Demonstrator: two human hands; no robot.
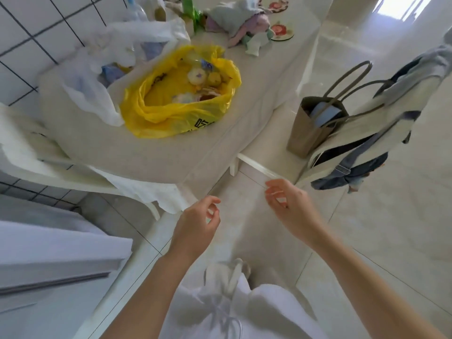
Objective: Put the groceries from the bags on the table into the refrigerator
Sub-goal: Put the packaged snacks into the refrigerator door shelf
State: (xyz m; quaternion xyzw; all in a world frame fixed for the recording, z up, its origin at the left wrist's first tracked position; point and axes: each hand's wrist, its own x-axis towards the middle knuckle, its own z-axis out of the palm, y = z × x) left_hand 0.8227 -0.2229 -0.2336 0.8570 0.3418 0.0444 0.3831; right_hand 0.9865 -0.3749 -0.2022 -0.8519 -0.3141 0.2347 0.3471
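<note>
A yellow plastic bag [171, 111] lies open on the white table [156, 152], with several small packaged groceries [197, 77] showing inside. To its left sits a white plastic bag [97, 77], also open, with bluish packages in it. My left hand [195, 223] hovers below the table's near edge, fingers loosely curled and holding nothing. My right hand [288, 204] hangs a little to the right, fingers apart and empty. Both hands are over the floor, apart from the bags.
A white appliance top [56, 250] fills the lower left. On the right, a chair [259, 167] carries a brown tote [315, 123] and a canvas bag [362, 143]. Cloths [242, 23] and coasters [281, 33] lie at the table's far end. White tiled floor lies beneath me.
</note>
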